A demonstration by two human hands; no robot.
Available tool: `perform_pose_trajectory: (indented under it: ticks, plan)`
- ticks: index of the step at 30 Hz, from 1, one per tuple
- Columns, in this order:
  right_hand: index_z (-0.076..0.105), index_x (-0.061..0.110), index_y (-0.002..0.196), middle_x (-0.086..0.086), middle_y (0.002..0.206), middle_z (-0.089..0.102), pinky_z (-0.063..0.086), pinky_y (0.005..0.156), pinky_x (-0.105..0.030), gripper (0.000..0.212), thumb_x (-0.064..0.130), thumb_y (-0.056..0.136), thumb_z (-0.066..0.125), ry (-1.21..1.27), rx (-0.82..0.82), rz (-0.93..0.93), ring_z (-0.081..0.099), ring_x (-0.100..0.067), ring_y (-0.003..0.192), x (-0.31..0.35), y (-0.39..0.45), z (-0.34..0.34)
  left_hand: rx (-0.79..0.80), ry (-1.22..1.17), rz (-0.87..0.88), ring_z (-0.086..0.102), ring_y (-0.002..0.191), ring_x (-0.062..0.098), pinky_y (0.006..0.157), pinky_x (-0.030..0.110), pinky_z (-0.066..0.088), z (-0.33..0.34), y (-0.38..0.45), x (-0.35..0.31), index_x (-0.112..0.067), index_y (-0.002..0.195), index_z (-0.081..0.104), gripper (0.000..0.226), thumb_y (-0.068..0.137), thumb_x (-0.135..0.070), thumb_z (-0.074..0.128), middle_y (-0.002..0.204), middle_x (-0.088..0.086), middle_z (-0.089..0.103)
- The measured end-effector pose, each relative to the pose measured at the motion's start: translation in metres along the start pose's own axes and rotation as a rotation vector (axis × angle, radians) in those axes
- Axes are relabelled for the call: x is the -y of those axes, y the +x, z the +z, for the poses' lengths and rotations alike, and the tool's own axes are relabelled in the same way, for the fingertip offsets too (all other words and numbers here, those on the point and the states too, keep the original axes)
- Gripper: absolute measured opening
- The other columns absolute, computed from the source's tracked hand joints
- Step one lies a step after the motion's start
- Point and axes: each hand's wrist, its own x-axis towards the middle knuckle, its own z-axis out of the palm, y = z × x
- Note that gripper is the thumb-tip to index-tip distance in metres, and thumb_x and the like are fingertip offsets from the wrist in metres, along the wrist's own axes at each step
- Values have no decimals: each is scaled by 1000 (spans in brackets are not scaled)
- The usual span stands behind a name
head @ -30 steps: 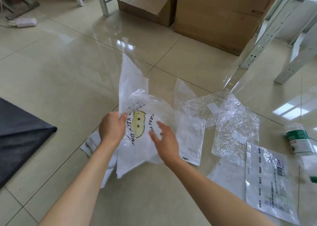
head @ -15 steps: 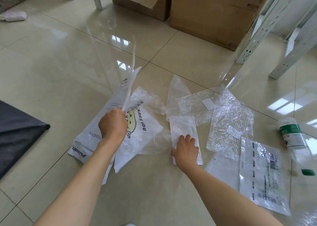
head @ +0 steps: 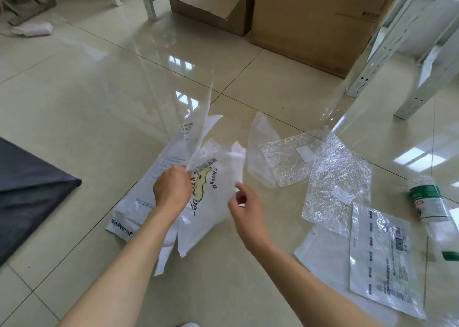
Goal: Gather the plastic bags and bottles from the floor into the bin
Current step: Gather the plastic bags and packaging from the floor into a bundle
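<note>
Head view: a bunch of plastic bags (head: 206, 197) is held off the floor at centre frame, gathered in the left hand (head: 171, 189), whose fingers are closed on the upper edges. The printed bag with a yellow figure faces the camera; a white mailer (head: 149, 185) hangs behind it, its lower end resting on the tiles. The long axis of the bunch runs from lower left to upper right, a thin corner standing up above the fist.

The right hand (head: 244, 206) is just beside the bunch's right edge. Its fingers (head: 239, 198) are curled and pinched on a small translucent bag, it seems, though blur leaves the exact contact unclear.

Loose pieces lie to the right of that hand, so the right hand is judged the nearer one: a clear bag (head: 263, 150) just beyond it, crinkled film (head: 335, 177) farther right, a printed sleeve (head: 382, 264) near the right forearm, and a bottle (head: 432, 212) at the far right edge, lying along the floor with its green cap nearest the camera.

A dark sheet (head: 29, 192) at the left edge may be a bin liner; no bin is clearly seen. Cardboard boxes (head: 310, 21) stand beyond.
</note>
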Motion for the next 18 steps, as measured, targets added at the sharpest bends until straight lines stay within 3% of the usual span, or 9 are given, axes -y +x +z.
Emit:
perform_pose_trajectory:
  ticks: [2,5,7,9,11,13,16,18]
  plan:
    - [53,26,135,0,85,51,44,69,-9,51,6,88,52,-25,73,-43,49,-6,70,14,2,15,85,-191,-49,59,71,33,59,30,39,-1,0,-1,-11,68,61,34,95,-27,48,65,7,59]
    - [37,31,146,5,74,46,45,74,-17,63,6,89,46,-89,192,-68,48,-9,78,28,10,30,189,-522,-123,47,54,26,52,28,32,-7,-2,-7,-18,49,39,50,94,-39,49,44,-6,42]
    - [33,30,148,5,66,45,43,69,-19,65,6,89,44,-120,280,-85,46,-8,77,30,14,35,255,-629,-141,41,49,17,51,28,33,-9,-3,-12,-13,53,41,57,89,-56,51,45,-8,42]
    - [38,32,144,2,70,46,46,70,-25,60,8,89,43,-166,335,-108,46,-8,75,30,17,37,304,-641,-127,53,55,23,57,36,45,-8,-2,-13,-3,67,55,68,76,-70,56,58,7,54]
    - [45,32,138,-2,85,50,48,77,-30,54,9,90,41,-180,381,-124,51,-13,81,30,19,34,252,-641,-135,68,72,36,70,46,56,-3,3,-11,3,87,66,67,75,-63,62,75,20,69]
    - [48,34,139,-2,102,53,47,85,-27,52,11,93,41,-203,428,-122,56,-16,92,22,23,27,184,-576,-150,70,81,40,70,43,54,1,8,-11,3,91,66,43,86,-39,60,81,20,70]
    - [60,21,129,-5,120,57,47,92,-31,36,17,96,47,-413,239,-133,60,-19,105,3,46,9,93,-396,-151,62,79,36,65,32,42,7,15,-11,-3,73,57,30,93,-24,54,77,11,60]
    - [53,14,134,-9,135,49,45,100,-38,39,23,96,50,-623,56,-108,52,-25,121,-9,72,-7,70,-301,-119,55,73,32,64,31,38,10,18,-13,-6,69,51,31,95,-24,52,76,10,57]
